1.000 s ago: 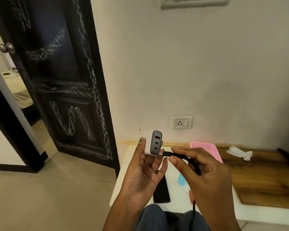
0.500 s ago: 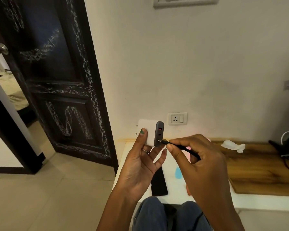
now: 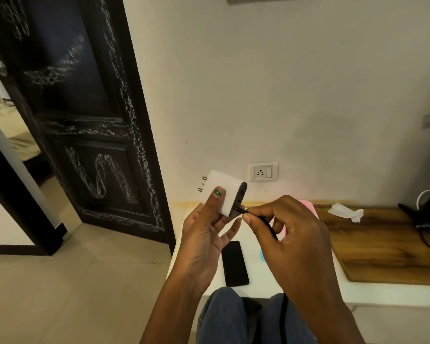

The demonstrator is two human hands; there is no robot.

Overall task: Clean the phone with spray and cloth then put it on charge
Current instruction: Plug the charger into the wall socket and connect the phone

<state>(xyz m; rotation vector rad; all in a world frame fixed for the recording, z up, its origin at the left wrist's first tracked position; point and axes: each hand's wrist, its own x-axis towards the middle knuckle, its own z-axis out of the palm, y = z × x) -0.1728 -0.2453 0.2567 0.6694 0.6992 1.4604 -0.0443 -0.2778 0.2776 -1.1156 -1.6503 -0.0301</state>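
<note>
Above the phone [image 3: 234, 263], right hand [image 3: 293, 234] pinches cable [image 3: 266, 223].

Left hand [image 3: 204, 234] grips charger [image 3: 224, 192]; right hand [image 3: 291, 234] pinches cable [image 3: 266, 220].

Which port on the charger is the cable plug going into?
The lowest port of the charger, nearest the right hand; the red-lit port above stays empty.

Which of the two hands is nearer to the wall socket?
Left. The left hand holds the charger just below-left of the socket; the right hand, pinching the cable, is lower.
</note>
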